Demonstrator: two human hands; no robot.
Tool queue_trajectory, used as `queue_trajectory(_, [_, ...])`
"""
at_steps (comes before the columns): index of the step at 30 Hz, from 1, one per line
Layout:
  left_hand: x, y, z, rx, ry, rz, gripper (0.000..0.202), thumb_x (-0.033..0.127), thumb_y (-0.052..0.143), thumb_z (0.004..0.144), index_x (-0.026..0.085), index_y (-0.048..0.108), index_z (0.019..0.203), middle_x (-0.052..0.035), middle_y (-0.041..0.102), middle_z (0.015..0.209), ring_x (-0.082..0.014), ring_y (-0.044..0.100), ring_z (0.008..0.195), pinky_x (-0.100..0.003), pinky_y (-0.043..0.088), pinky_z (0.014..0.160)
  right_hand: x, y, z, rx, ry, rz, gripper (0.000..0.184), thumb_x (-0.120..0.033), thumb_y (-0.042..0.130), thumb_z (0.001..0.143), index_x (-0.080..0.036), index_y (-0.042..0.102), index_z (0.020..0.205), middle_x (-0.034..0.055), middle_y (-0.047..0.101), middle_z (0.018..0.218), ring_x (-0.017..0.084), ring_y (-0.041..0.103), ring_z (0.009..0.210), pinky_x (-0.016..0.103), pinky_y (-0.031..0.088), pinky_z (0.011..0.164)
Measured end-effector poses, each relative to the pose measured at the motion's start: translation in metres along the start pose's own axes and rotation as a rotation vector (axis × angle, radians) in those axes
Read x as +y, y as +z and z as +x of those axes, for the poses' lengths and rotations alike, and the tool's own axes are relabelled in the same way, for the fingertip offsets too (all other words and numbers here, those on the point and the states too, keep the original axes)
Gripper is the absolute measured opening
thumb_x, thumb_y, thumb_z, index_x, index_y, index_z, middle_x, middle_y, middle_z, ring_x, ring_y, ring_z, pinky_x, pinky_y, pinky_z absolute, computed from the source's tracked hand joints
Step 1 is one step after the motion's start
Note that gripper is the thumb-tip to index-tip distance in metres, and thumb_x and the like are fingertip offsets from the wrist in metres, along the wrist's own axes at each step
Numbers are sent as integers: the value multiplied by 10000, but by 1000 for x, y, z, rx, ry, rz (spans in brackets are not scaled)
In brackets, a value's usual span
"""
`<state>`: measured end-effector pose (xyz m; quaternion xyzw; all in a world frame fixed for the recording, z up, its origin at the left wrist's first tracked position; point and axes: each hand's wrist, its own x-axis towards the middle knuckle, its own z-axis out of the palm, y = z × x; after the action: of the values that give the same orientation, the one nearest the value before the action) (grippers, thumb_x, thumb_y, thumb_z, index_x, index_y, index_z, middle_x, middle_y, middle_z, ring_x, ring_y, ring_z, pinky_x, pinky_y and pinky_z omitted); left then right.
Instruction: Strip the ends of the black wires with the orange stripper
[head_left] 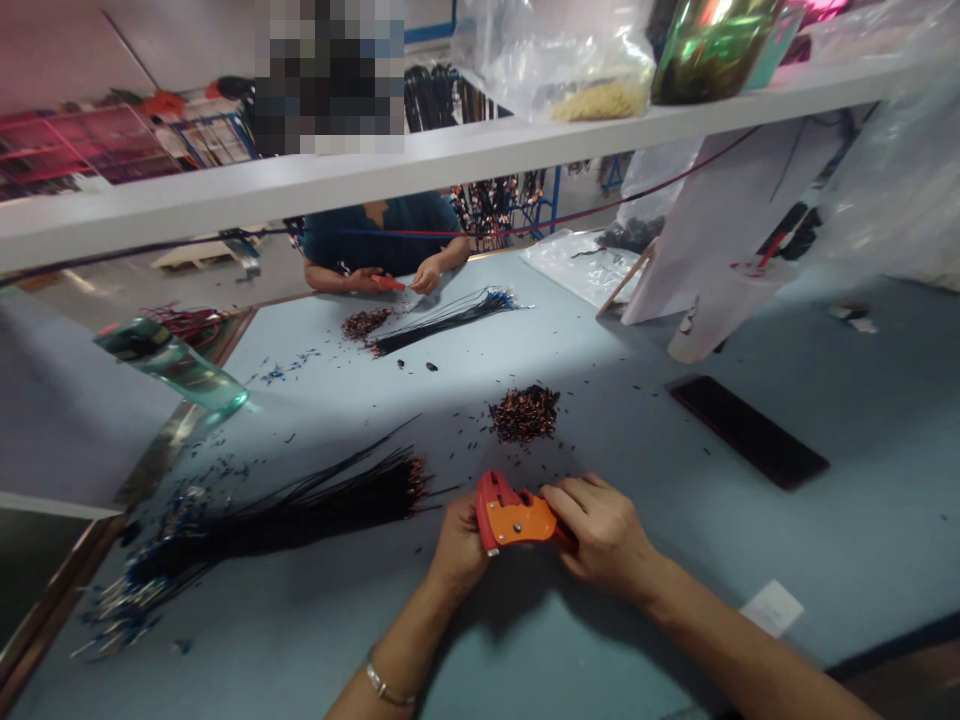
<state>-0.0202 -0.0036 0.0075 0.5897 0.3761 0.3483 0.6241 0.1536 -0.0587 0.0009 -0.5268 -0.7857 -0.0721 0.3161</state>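
Hands (604, 530) at orange tool (525, 521), scraps (525, 414) beyond

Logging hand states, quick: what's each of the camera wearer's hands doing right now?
Left hand: at the orange-and-red tool's head; whether it holds anything cannot be told.
Right hand: closed, holding the tool's handle end.

The tool (529, 522) was orange in the middle and red at its head, with a silvery rivet (517, 527). The wires (315, 515) were black, coppery at one end, blue and silvery white at the other. Black and copper brown speckled the scraps (525, 414). The table (637, 650) was plain pale blue, the phone (750, 430) black, the card (774, 608) white, the bracelet (384, 687) silver. The bottle (196, 378) was translucent green, the far shirt (337, 250) dark blue, the shelf (450, 160) white.
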Motion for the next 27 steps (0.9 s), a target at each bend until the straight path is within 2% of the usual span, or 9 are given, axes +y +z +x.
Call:
queue_trajectory(6, [4, 1, 1, 18, 16, 19, 331, 458, 755, 607, 132, 699, 625, -49, 689, 622, -156, 589, 567, -268, 501, 606, 1, 4, -2, -12, 1, -2, 183, -181, 448, 793, -127, 590, 895, 66, 594, 665, 176, 488, 569, 309, 361, 588])
queue_trajectory(9, [4, 1, 1, -11, 9, -7, 373, 496, 751, 602, 130, 704, 653, -57, 696, 639, -169, 611, 584, -282, 511, 634, 3, 5, -3, -13, -12, -2, 186, -165, 446, 779, -123, 586, 894, 66, 597, 654, 173, 490, 551, 307, 361, 577])
queue_trajectory(14, [-2, -2, 2, -63, 18, -29, 364, 498, 714, 665, 137, 718, 715, -66, 705, 677, -176, 632, 603, -283, 517, 653, 3, 8, -5, -32, 3, 7, 214, -141, 450, 741, -120, 580, 910, 74, 620, 667, 181, 512, 555, 312, 367, 579])
queue_trajectory(19, [-6, -3, 2, -59, 47, 2, 352, 487, 695, 696, 139, 721, 744, -67, 704, 702, -181, 632, 633, -290, 518, 673, 2, 8, -6, -60, 25, 21, 224, -119, 458, 701, -128, 578, 890, 71, 636, 672, 175, 522, 550, 303, 361, 580])
queue_trajectory(23, [-9, -3, 4, -59, 66, 39, 415, 532, 639, 729, 123, 709, 733, -70, 689, 683, -176, 611, 620, -281, 505, 661, 3, 9, -8, -89, 56, 26, 154, -130, 476, 705, -152, 563, 830, 49, 624, 633, 164, 509, 525, 287, 340, 559])
queue_trajectory(25, [-11, -4, 4, -44, 80, 66, 444, 550, 608, 746, 115, 697, 717, -68, 676, 672, -173, 597, 626, -267, 491, 654, 4, 9, -9, -103, 81, 34, 131, -141, 487, 702, -159, 559, 810, 47, 625, 633, 163, 511, 524, 283, 341, 558])
queue_trajectory(27, [-12, -5, 4, 22, 101, 107, 447, 549, 588, 759, 114, 681, 715, -57, 656, 670, -163, 572, 633, -246, 468, 638, 5, 9, -8, -110, 122, 64, 143, -164, 498, 709, -158, 567, 834, 57, 640, 666, 169, 527, 549, 284, 359, 572])
